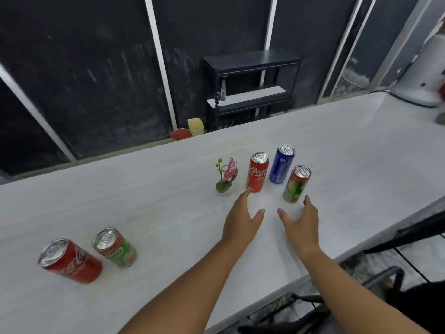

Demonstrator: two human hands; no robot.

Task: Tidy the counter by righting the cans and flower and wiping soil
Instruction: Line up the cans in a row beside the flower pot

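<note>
On the white counter (149,194) a small pink flower (226,175) stands upright in a tiny pot. To its right stand a red cola can (257,171), a tall blue can (281,163) and a green can (296,184), all upright. At the near left a second red cola can (69,260) and a green Milo can (115,247) also stand upright. My left hand (240,219) is flat over the counter, fingertips close to the red cola can. My right hand (301,221) is spread just below the green can. Both hold nothing. No soil shows.
A white appliance (426,75) with a cord sits at the counter's far right end. Beyond the far edge are a black shelf unit (250,83), a red cup (180,135) and a yellow cup (196,126). Dark chair parts (409,232) lie along the near right edge.
</note>
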